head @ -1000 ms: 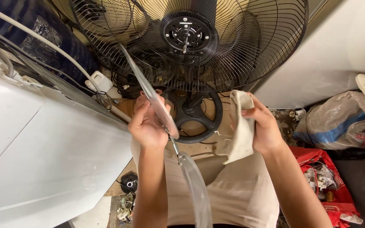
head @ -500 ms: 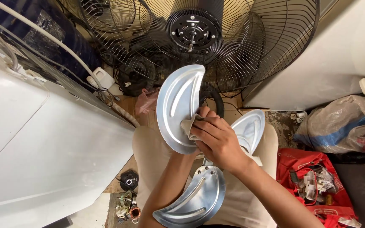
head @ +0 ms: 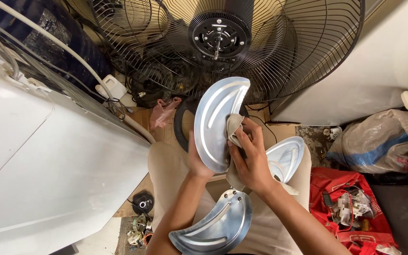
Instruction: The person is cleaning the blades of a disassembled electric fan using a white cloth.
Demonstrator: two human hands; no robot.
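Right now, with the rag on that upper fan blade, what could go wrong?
The left hand grips the metal fan blade by its thin edge, so a slip could cut the palm. The right hand presses the cloth near the opposite edge; hard rubbing might bend the blade. The lower blade juts over the lap and could snag a forearm.

My left hand (head: pixel 195 163) mostly behind the upper fan blade (head: pixel 218 123), lower blade's (head: pixel 213 231) tip off frame bottom.

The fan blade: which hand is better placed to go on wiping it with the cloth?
Probably the right hand: it presses the cloth on the fan blade. The left hand grips the blade's edge from behind.
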